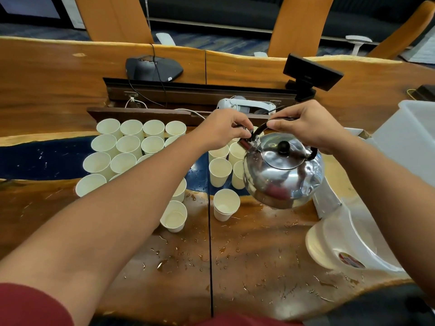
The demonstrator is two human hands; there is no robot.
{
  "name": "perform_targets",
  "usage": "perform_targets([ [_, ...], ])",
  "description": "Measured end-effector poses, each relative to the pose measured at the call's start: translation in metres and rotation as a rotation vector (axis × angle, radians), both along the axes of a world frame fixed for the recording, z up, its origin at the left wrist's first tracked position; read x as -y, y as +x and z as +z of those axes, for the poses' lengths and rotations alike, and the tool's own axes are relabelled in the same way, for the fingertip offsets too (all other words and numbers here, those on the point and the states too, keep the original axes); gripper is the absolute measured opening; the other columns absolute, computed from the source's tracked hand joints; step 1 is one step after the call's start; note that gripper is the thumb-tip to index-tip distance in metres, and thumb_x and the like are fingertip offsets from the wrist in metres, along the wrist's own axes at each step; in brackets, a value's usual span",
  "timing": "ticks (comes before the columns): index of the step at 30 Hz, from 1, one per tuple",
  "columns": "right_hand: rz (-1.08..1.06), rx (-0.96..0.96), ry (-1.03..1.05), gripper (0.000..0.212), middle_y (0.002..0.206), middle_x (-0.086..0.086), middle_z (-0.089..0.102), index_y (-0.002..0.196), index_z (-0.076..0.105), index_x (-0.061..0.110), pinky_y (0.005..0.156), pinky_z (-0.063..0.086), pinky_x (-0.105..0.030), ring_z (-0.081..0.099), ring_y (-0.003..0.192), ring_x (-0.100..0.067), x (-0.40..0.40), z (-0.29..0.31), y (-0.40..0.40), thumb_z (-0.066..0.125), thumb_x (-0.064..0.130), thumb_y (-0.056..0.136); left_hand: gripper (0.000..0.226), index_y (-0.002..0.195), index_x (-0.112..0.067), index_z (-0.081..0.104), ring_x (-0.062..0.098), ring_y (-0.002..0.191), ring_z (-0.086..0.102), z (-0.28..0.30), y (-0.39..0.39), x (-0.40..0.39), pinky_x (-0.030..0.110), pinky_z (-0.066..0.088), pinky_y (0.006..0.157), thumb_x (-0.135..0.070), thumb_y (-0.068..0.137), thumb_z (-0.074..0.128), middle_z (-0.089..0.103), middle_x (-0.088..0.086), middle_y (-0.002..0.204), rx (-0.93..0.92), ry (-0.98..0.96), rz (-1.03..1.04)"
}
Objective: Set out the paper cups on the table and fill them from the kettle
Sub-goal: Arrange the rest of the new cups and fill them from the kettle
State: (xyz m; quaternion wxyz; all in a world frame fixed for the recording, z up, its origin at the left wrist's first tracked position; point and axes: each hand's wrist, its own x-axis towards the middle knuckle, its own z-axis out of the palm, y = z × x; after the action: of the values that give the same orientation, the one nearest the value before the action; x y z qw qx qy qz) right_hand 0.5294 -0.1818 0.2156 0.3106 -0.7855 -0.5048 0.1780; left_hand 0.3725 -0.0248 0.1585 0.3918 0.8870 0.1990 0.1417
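Observation:
A shiny steel kettle with a black lid knob hangs tilted above the table, right of centre. My right hand grips its black handle from above. My left hand is closed on the spout end of the kettle, over a small group of paper cups. Several more white paper cups stand in rows to the left, partly hidden by my left forearm. Two cups stand nearer to me: one holds some water, and the other looks like a short stack.
Water drops are spread over the wooden table. A sleeve of stacked cups in clear plastic lies at the right beside a white bin. Behind the cups are a cable trough, a black conference phone and a small black screen.

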Motion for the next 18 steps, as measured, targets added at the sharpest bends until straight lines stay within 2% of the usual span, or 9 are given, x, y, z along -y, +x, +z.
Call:
perform_targets([
  [4, -0.007, 0.006, -0.011, 0.017, 0.086, 0.012, 0.075, 0.096, 0.079, 0.026, 0.074, 0.047, -0.02, 0.067, 0.083, -0.003, 0.009, 0.006, 0.007, 0.077, 0.038, 0.084, 0.012, 0.1, -0.022, 0.075, -0.004, 0.077, 0.057, 0.004, 0.012, 0.006, 0.01, 0.037, 0.064, -0.022, 0.088, 0.073, 0.062, -0.019, 0.08, -0.012, -0.019, -0.042],
  [8, -0.021, 0.006, -0.048, 0.017, 0.085, 0.015, 0.074, 0.095, 0.08, 0.025, 0.077, 0.049, -0.023, 0.066, 0.083, -0.001, 0.017, 0.006, 0.016, 0.078, 0.037, 0.083, 0.014, 0.102, -0.02, 0.075, 0.009, 0.09, 0.059, 0.005, 0.024, 0.014, 0.023, 0.043, 0.075, -0.021, 0.088, 0.073, 0.062, -0.019, 0.084, -0.045, -0.035, -0.074],
  [11, -0.022, 0.029, -0.075, 0.014, 0.086, 0.012, 0.075, 0.093, 0.08, 0.027, 0.084, 0.05, -0.03, 0.067, 0.088, -0.009, 0.021, 0.003, 0.02, 0.078, 0.037, 0.083, 0.013, 0.1, -0.021, 0.075, 0.013, 0.095, 0.063, 0.0, 0.03, 0.02, 0.032, 0.049, 0.083, -0.021, 0.087, 0.074, 0.064, -0.018, 0.086, -0.07, -0.048, -0.087],
  [18, -0.012, 0.096, -0.165, 0.017, 0.092, 0.009, 0.075, 0.095, 0.08, 0.03, 0.085, 0.051, -0.032, 0.065, 0.092, -0.008, 0.021, -0.007, 0.029, 0.078, 0.041, 0.082, 0.012, 0.099, -0.027, 0.073, 0.013, 0.094, 0.063, -0.016, 0.04, 0.027, 0.032, 0.05, 0.079, -0.024, 0.087, 0.074, 0.068, -0.007, 0.101, -0.118, -0.031, -0.09],
])
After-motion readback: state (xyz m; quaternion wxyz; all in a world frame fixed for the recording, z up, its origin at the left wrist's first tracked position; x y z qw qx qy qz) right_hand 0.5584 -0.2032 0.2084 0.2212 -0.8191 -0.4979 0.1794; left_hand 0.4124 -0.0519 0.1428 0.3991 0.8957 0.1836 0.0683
